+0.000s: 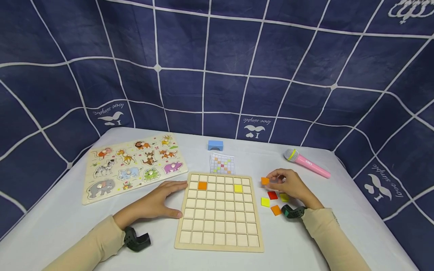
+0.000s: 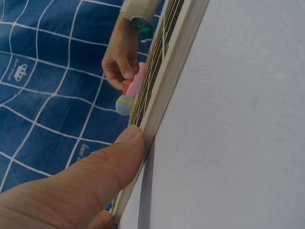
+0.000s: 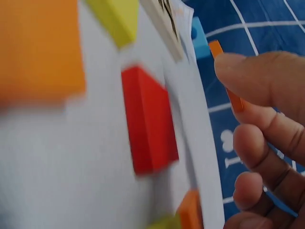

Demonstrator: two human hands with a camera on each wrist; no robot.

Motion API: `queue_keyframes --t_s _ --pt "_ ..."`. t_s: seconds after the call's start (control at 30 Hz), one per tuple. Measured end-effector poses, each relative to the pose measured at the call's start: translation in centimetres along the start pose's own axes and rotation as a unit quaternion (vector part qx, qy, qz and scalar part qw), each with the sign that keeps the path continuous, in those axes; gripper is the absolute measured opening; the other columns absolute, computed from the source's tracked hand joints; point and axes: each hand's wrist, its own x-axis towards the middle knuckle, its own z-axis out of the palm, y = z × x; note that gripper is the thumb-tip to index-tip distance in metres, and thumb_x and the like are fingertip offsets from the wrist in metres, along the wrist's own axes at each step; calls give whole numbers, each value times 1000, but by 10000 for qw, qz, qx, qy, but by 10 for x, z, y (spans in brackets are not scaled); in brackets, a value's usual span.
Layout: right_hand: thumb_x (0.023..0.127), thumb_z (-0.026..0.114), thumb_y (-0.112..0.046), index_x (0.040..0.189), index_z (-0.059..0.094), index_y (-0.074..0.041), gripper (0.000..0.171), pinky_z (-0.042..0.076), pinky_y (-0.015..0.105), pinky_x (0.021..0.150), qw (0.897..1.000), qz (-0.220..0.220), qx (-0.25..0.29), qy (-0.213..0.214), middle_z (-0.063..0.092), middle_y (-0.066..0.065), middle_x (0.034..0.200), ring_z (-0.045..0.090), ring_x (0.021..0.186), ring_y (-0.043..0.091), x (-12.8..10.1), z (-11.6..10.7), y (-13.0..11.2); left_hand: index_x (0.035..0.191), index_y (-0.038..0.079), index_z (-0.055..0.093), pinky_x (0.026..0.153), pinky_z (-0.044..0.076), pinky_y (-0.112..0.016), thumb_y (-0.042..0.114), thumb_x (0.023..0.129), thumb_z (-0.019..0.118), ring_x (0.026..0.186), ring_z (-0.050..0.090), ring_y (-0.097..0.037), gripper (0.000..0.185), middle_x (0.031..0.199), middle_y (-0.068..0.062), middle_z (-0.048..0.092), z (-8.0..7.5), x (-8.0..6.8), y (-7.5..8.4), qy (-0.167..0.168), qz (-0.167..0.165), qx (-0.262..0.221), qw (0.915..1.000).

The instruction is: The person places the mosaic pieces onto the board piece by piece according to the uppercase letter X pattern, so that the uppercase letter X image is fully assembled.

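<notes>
On the white surface [image 1: 61, 226], just right of the wooden grid board [image 1: 219, 211], the right hand [image 1: 291, 185] pinches an orange tile [image 1: 265, 181] between thumb and fingertips, lifted clear of the loose tiles (red, yellow, orange) [image 1: 272, 195] lying below it. The left hand [image 1: 156, 201] lies flat with straight fingers, its thumb [image 2: 125, 148] pressed against the board's left edge. Two cells of the board's second row hold tiles already: an orange one [image 1: 202, 185] and a yellow one [image 1: 238, 188]. A pattern card [image 1: 222, 163] lies just behind the board. The step in hand looks like carrying a picked tile to the board; the next move calls for matching a cell to the card and lowering the tile squarely in.
</notes>
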Motion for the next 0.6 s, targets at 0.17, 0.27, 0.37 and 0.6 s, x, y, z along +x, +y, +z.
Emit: queue_keyframes --t_s 0.17,0.27,0.37,0.6 --pt "88 87 -8 108 77 0 24 45 23 60 10000 -64 13 -38 67 7 96 54 78 19 -1 6 -11 157 -1 53 121 27 -74 42 82 95 151 39 -49 96 164 -20 48 0 0 0 -7 -7 -29 10000" --pt "88 87 -9 107 77 -2 23 45 24 64 10000 -88 -15 -27 69 6 96 55 78 19 -1 11 -16 157 -1 53 121 27 -74 41 82 95 151 38 -49 96 164 -20 48 0 0 0 -14 -14 -55 10000" --pt "88 86 -7 105 76 -2 20 46 24 64 9999 -156 -36 22 72 5 95 57 78 18 -1 17 -21 158 0 52 121 27 -74 42 82 95 151 38 -49 96 165 -20 48 0 1 1 -19 -37 -62 10000" --pt "88 86 -7 106 76 -3 21 44 23 56 9995 -301 116 -18 72 2 92 57 75 16 -3 31 -32 157 0 53 121 27 -75 41 82 95 151 38 -49 96 164 -21 48 0 1 0 -14 -48 -56 10000"
